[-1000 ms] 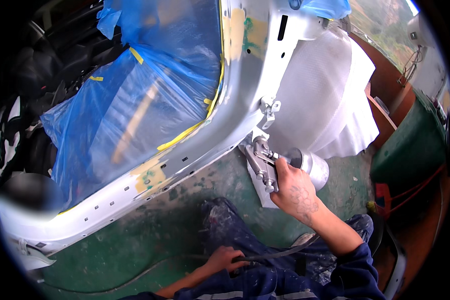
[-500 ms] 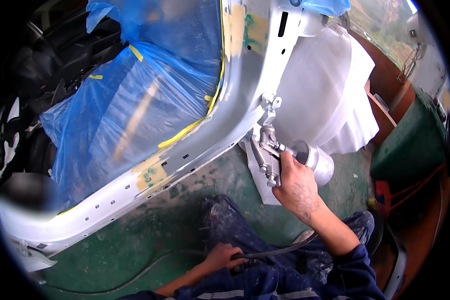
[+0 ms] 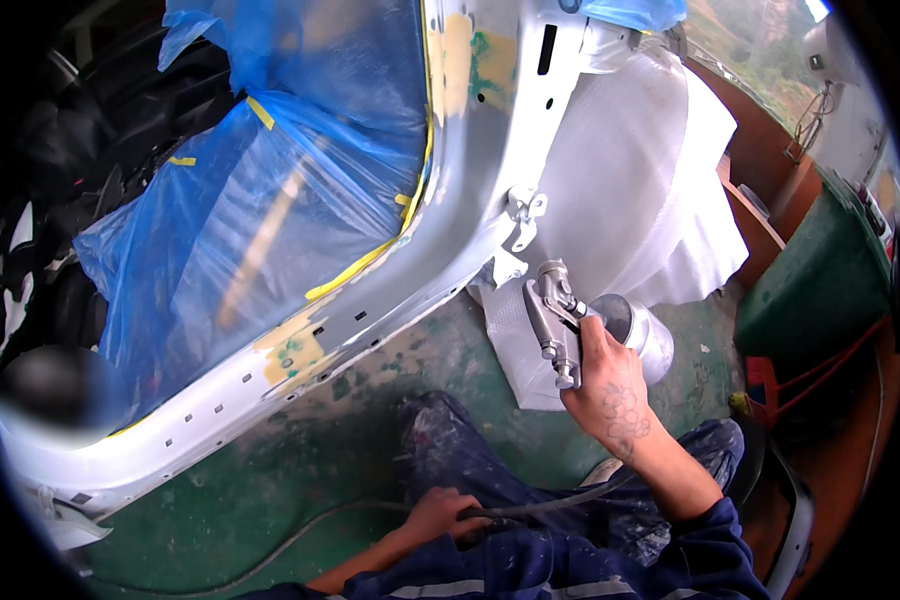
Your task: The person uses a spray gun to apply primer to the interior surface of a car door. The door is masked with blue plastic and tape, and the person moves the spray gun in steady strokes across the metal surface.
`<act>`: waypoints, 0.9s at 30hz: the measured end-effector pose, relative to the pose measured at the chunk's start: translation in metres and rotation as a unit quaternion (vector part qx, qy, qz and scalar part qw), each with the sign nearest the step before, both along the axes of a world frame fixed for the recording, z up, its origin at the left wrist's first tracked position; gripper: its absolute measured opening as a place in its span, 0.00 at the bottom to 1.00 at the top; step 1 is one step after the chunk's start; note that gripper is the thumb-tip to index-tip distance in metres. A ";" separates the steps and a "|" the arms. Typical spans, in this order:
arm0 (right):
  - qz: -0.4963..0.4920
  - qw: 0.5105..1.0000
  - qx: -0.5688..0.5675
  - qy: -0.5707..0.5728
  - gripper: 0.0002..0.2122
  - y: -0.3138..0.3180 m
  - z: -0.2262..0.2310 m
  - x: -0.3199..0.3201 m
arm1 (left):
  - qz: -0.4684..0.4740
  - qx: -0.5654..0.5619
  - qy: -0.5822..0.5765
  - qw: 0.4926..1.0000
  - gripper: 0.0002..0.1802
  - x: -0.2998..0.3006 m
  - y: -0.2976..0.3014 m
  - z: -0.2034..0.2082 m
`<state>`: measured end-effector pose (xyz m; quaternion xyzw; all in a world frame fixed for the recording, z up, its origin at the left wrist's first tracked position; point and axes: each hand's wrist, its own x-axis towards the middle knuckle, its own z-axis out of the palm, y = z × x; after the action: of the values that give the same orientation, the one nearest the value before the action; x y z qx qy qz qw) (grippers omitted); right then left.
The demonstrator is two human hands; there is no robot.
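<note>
A silver spray gun (image 3: 560,325) with a round metal cup (image 3: 647,340) on its side is gripped in my right hand (image 3: 610,390), fingers wrapped round its handle. Its nozzle end points away from me, just below a metal hinge (image 3: 526,215) on the car's door frame (image 3: 460,215). My left hand (image 3: 440,515) rests near my thigh, closed round a dark air hose (image 3: 540,508) that runs across my lap. Grey primer coats the frame, with tan filler patches (image 3: 292,355) showing green spots on the sill and pillar.
Blue masking film (image 3: 320,190), edged with yellow tape (image 3: 355,272), covers the door opening. White padded sheeting (image 3: 620,180) drapes beyond the hinge. At right stands a green bin (image 3: 815,270) beside brown boards. The hose trails left over the green floor (image 3: 220,500).
The spray gun in my right hand has moved slightly right and nearer to me, away from the hinge. The whole view has shifted a little. My left hand stays on the hose.
</note>
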<state>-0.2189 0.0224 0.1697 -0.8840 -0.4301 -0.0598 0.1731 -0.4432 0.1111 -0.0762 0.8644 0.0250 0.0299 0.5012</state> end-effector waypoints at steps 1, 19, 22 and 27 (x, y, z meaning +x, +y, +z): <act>0.002 1.000 0.013 -0.002 0.19 0.000 -0.002 0.001 | 0.001 0.005 -0.002 1.000 0.14 0.000 0.001 -0.003; 0.024 0.978 0.190 0.087 0.12 -0.013 0.032 0.023 | 0.035 0.079 0.012 0.996 0.21 -0.002 0.027 -0.009; -0.006 0.978 0.140 0.155 0.12 -0.009 0.045 0.025 | -0.018 0.090 0.092 0.992 0.25 -0.004 0.035 0.007; -0.018 0.897 0.139 0.420 0.13 -0.010 0.082 0.036 | -0.081 0.049 0.187 0.978 0.29 -0.018 0.057 0.019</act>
<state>-0.1825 0.0128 0.2519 -0.8014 -0.2887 0.2550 0.4577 -0.4615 0.1686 -0.0573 0.8772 0.0471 -0.1721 0.4458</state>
